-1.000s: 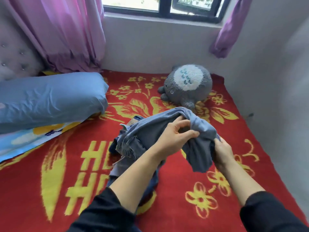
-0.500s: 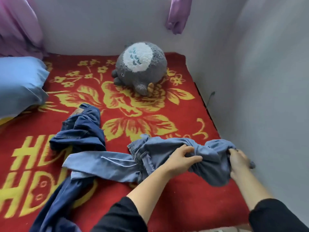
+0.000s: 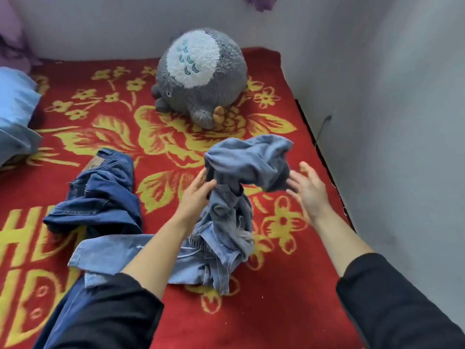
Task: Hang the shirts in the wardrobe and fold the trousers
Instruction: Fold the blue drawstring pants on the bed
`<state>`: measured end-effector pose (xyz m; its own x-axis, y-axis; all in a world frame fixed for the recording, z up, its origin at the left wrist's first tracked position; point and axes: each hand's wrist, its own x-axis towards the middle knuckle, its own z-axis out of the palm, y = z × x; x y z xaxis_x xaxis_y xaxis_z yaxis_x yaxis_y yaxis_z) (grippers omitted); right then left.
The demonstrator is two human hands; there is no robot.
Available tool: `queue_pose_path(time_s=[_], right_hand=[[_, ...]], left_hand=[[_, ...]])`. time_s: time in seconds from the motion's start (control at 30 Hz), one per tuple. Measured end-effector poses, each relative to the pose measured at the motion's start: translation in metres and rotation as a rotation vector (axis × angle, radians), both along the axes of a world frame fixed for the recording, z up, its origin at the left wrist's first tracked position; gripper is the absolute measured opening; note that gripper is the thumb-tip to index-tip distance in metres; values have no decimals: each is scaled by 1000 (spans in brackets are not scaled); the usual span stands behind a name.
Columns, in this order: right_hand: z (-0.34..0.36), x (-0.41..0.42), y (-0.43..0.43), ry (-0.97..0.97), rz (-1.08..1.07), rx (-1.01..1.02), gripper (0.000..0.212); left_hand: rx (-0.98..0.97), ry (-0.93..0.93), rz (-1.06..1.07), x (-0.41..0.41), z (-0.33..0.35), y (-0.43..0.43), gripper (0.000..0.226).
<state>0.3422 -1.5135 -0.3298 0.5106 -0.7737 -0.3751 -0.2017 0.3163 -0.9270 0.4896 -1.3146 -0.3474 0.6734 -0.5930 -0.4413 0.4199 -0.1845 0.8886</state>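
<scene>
A bunched pair of light blue trousers (image 3: 249, 162) is lifted above the red bed cover (image 3: 276, 298), its lower part trailing down onto the bed. My left hand (image 3: 197, 191) pinches the fabric at the bunch's left side. Just right of the bunch, my right hand (image 3: 308, 190) is spread with fingers apart, its fingertips at the cloth's edge and holding nothing. A pair of dark blue jeans (image 3: 100, 197) lies crumpled on the bed to the left, partly under my left arm.
A grey and white plush toy (image 3: 201, 71) sits at the back of the bed. A blue pillow (image 3: 15, 109) lies at the left edge. Grey walls (image 3: 390, 122) close the bed at the back and right.
My right hand has let go of the light blue trousers and opened. My left hand has raised the bunch higher off the bed. The view has turned further right and down.
</scene>
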Motion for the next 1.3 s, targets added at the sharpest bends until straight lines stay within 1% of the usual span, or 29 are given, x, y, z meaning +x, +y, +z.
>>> queue_pose_path(time_s=[0.07, 0.1, 0.13, 0.2, 0.23, 0.3, 0.4, 0.43, 0.47, 0.5, 0.53, 0.57, 0.6, 0.63, 0.67, 0.7, 0.73, 0.77, 0.8, 0.83, 0.87, 0.93, 0.97, 1.03, 1.13, 1.17, 1.23, 1.27, 1.3], right_hand=[[-37, 1, 17, 308, 117, -108, 31], [-61, -2, 29, 430, 188, -80, 34], [-85, -8, 42, 533, 274, -31, 38], [-127, -17, 65, 682, 411, -2, 48], [-145, -21, 72, 711, 421, -24, 53], [-167, -23, 78, 695, 323, -28, 68], [-186, -21, 76, 622, 156, 75, 97], [-189, -19, 74, 609, 89, 139, 100], [-190, -17, 73, 590, 33, 209, 92], [-190, -14, 72, 543, -1, 259, 69], [-187, -9, 70, 501, -12, 271, 38], [-182, -2, 69, 483, -9, 237, 16], [-176, 5, 67, 455, -9, 195, 11], [-166, 14, 65, 380, -4, 202, 11], [-152, 24, 63, 252, 34, 260, 12], [-138, 33, 61, 90, 115, 373, 14], [-123, 40, 57, -78, 206, 502, 17], [-107, 46, 52, -203, 260, 611, 22], [-100, 49, 45, -279, 273, 657, 28], [-99, 50, 37, -306, 244, 640, 30], [-100, 50, 32, -260, 191, 569, 31], [-110, 43, 36, -13, 93, 401, 33], [-120, 38, 43, 121, 95, 362, 34], [-148, 24, 68, 359, 190, 332, 40], [-189, -2, 109, 695, 329, 183, 74], [-200, -9, 122, 725, 362, 178, 84], [-216, -15, 146, 729, 338, 288, 95], [-222, -16, 157, 751, 291, 346, 96], [-228, -14, 166, 757, 237, 379, 88]], left_hand=[[305, -98, -89, -3, -37, 23, 55], [429, -132, -159, -11, -60, 36, 64], [510, -163, -236, -22, -81, 48, 71], [556, -234, -360, -42, -118, 62, 81], [564, -290, -405, -48, -133, 64, 86], [613, -408, -467, -56, -156, 62, 93], [703, -616, -441, -59, -173, 53, 101], [726, -717, -436, -58, -178, 49, 104], [742, -813, -454, -55, -183, 45, 107], [753, -891, -496, -52, -187, 40, 110], [770, -953, -562, -49, -190, 37, 112], [792, -991, -634, -49, -193, 34, 115], [806, -998, -681, -49, -194, 31, 117], [820, -968, -693, -49, -194, 29, 120], [826, -912, -676, -49, -191, 26, 121], [830, -831, -635, -47, -186, 21, 116], [785, -724, -557, -42, -180, 17, 102], [681, -624, -433, -35, -173, 13, 75], [546, -514, -284, -27, -165, 11, 41], [469, -399, -150, -18, -157, 10, 14], [404, -290, -39, -8, -149, 10, 14], [281, 25, 163, 10, -136, 18, 19], [189, 187, 234, 16, -130, 22, 20], [36, 379, 307, 22, -120, 34, 28], [-70, 491, 373, 23, -114, 52, 40], [-113, 525, 401, 23, -111, 58, 43], [-186, 559, 440, 24, -108, 70, 45], [-206, 564, 455, 27, -108, 77, 44], [-222, 555, 463, 30, -105, 83, 42]])
